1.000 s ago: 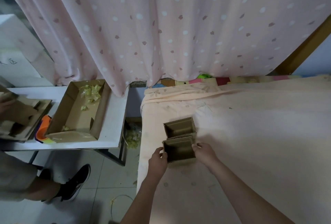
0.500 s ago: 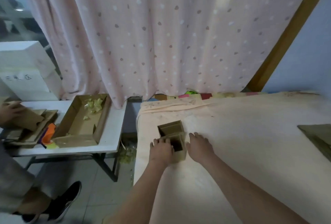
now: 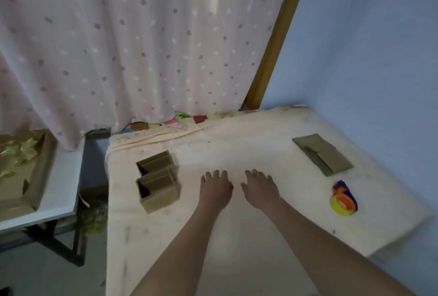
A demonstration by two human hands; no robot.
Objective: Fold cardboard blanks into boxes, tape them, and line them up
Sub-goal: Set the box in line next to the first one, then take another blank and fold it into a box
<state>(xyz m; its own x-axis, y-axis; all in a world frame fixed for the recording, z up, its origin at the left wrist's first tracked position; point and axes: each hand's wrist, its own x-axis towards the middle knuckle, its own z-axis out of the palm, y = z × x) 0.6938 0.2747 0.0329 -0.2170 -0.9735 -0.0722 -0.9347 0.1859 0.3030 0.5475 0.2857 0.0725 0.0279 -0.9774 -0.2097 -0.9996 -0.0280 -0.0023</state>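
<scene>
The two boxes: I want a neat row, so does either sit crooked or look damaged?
Nothing stands out. The far box and near box stand upright, side against side, turned the same way, with no visible dents. Both hands are off them, fingers spread.

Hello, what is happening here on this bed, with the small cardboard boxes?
A person is making cardboard boxes. Two folded boxes stand touching in a line near the bed's left edge. Both hands, left and right, are open and hold nothing. A stack of flat blanks and a tape roll lie to the right.
</scene>
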